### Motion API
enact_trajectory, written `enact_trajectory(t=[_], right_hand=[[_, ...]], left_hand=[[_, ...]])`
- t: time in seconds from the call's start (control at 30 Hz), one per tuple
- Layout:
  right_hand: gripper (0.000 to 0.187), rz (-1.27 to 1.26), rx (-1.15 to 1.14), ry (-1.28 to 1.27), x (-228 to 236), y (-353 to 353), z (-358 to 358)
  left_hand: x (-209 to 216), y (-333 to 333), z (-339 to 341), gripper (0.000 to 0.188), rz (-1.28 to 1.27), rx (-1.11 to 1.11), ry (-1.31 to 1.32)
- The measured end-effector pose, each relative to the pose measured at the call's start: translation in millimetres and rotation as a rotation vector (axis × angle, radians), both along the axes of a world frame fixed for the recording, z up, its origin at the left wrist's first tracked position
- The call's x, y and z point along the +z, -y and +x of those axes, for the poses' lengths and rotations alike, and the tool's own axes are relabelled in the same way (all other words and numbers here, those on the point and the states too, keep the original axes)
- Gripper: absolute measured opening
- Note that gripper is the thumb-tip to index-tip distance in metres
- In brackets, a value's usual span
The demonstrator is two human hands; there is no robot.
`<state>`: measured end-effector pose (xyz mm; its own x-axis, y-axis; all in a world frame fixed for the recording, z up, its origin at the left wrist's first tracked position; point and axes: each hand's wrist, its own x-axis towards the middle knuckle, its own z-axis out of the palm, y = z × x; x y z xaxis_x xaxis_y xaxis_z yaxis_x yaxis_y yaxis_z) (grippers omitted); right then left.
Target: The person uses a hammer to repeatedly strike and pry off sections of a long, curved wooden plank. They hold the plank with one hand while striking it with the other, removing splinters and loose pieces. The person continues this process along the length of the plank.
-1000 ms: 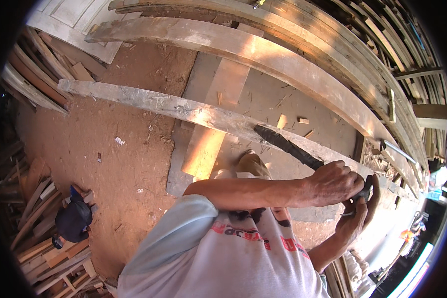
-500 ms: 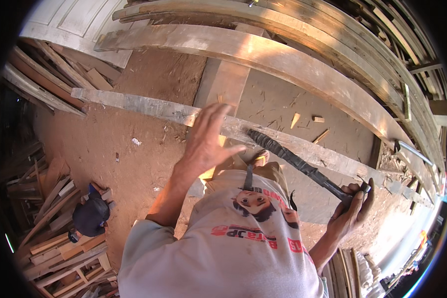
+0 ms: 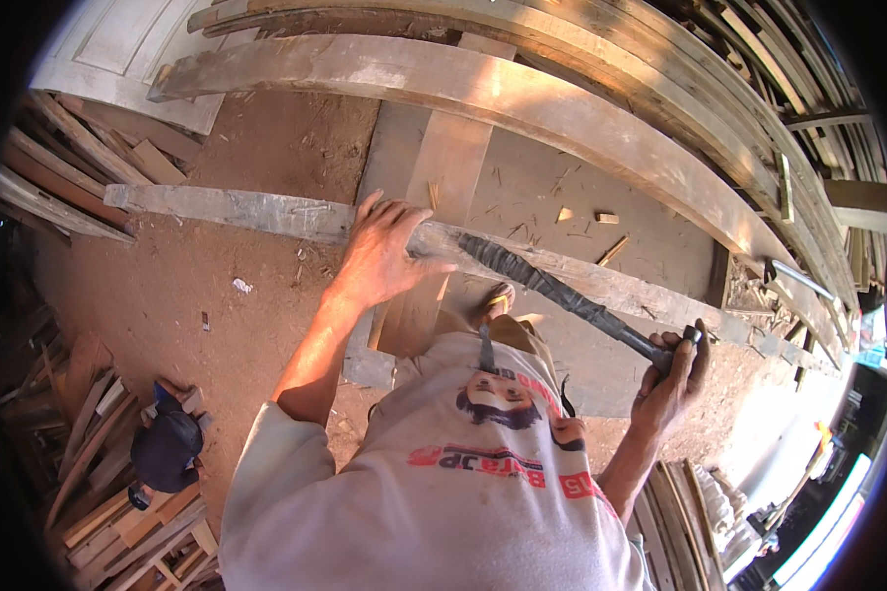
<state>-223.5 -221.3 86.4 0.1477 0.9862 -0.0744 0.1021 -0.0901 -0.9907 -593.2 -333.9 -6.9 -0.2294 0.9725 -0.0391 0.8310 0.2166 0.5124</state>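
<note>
My right hand [image 3: 668,379] is wrapped round the near-right end of a long black bar [image 3: 552,288], bound along its length with dark strip. From there it slants up and left, and its far end lies over a long, narrow, weathered plank [image 3: 246,212] running crosswise in front of me. My left hand [image 3: 389,246] is at that same plank, just left of the bar's far end. Its fingers are apart and bent toward the plank's far edge, with the thumb stretched out to the right. Whether it presses on the wood I cannot tell.
Beyond lies a thicker beam [image 3: 404,71], with stacked long timbers [image 3: 641,69] behind it. A wide board [image 3: 450,158] runs beneath the plank. Scraps of wood [image 3: 607,219] litter the grey slab. At lower left, a person in dark clothes [image 3: 172,443] is beside piled offcuts [image 3: 153,522].
My left hand has come down to the plank, its fingers more bent. My right hand keeps hold of the bar. The whole view has shifted slightly.
</note>
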Motion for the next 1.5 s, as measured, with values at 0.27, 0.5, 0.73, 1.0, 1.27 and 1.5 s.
enact_trajectory(t=[0.27, 0.5, 0.73, 1.0, 1.27, 1.5], right_hand=[[0.050, 0.274, 0.157, 0.127, 11.8, 5.2, -25.7], [0.039, 0.055, 0.452, 0.204, 9.5, -88.6, -18.6], [0.023, -0.325, 0.547, 0.002, -41.6, -139.9, -14.9], [0.015, 0.062, 0.719, -0.260, 34.4, -82.3, -39.9], [0.011, -0.311, 0.374, -0.471, -27.5, -92.5, -18.3], [0.023, -0.059, 0.543, -0.346, 68.1, -56.3, -73.5]], left_hand=[[11.2, 0.3, 4.0, 0.097, -0.017, 0.132, 0.111], [15.3, 1.1, 6.8, 0.106, -0.050, 0.082, 0.021], [10.8, 1.0, 11.1, 0.112, 0.002, 0.138, 0.151], [9.3, 4.2, 10.1, 0.117, -0.038, 0.180, 0.134], [45.2, -37.8, 81.3, 0.087, 0.460, -0.071, 0.198], [47.6, -73.0, 127.6, 0.062, 0.533, -0.038, 0.179]])
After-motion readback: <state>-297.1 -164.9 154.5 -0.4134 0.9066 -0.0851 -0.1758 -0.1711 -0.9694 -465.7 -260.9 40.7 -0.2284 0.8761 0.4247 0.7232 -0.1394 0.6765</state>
